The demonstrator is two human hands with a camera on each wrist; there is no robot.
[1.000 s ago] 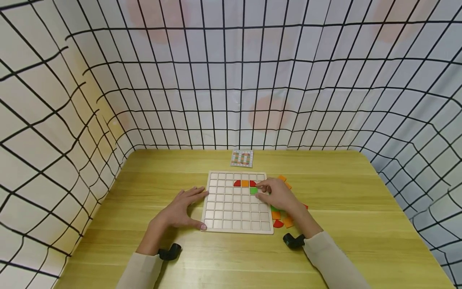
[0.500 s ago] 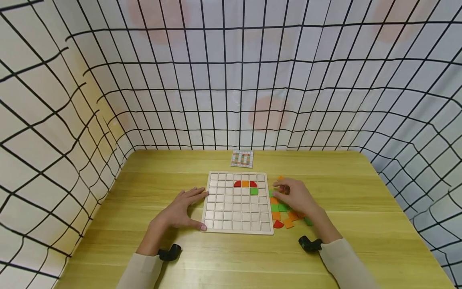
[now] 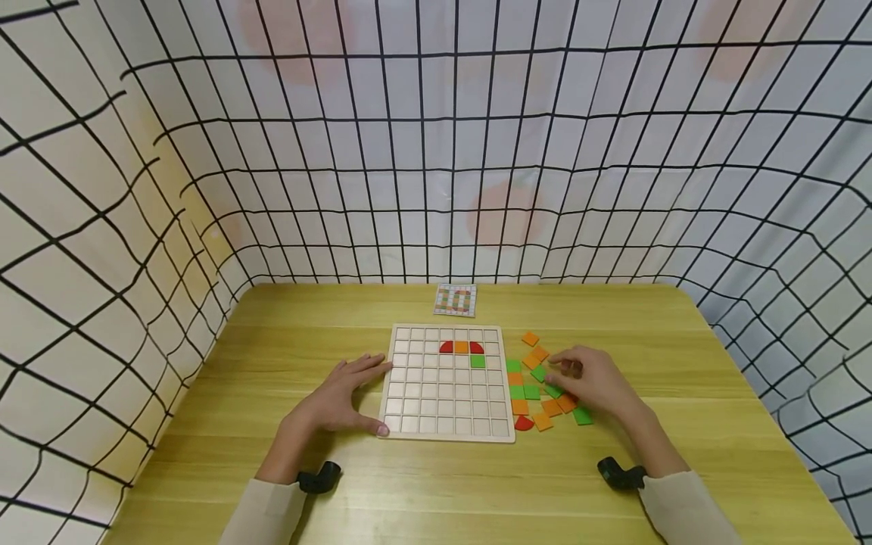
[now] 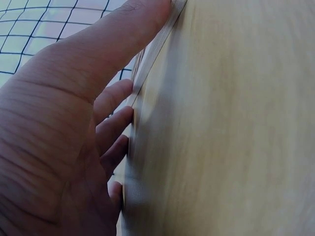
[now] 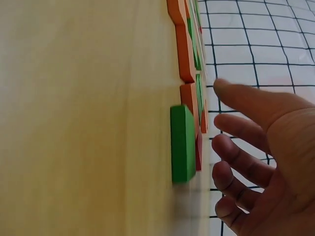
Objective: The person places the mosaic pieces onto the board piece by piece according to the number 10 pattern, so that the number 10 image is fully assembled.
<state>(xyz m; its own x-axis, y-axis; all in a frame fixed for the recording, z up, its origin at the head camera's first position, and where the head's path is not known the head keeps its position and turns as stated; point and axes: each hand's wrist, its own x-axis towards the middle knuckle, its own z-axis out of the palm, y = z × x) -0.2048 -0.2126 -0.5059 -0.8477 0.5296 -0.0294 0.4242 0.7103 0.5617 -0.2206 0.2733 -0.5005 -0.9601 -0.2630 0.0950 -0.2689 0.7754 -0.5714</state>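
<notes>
A pale wooden grid board [image 3: 436, 393] lies flat in the head view. Its upper right cells hold a red rounded tile [image 3: 446, 347], an orange square tile [image 3: 461, 347], another red rounded tile [image 3: 476, 348] and a green square tile [image 3: 478, 361] below. Along the board's left side, my left hand [image 3: 334, 397] rests with fingers spread, its thumb touching the lower corner. My right hand [image 3: 599, 382] hovers over loose tiles right of the board, fingers loosely bent and holding nothing. In the right wrist view its fingertips are apart from a green tile [image 5: 183, 145].
Loose orange tiles [image 3: 542, 421], green tiles [image 3: 531, 392] and a red rounded tile [image 3: 523, 423] lie scattered beside the board. A small patterned card [image 3: 455, 300] sits behind it. Black-gridded white walls [image 3: 436, 182] surround the wooden table [image 3: 409, 492] at the back and sides.
My right hand has drawn back rightward from the green tile on the board to above the loose tiles, uncovering more of them. The left hand stays at the board's edge.
</notes>
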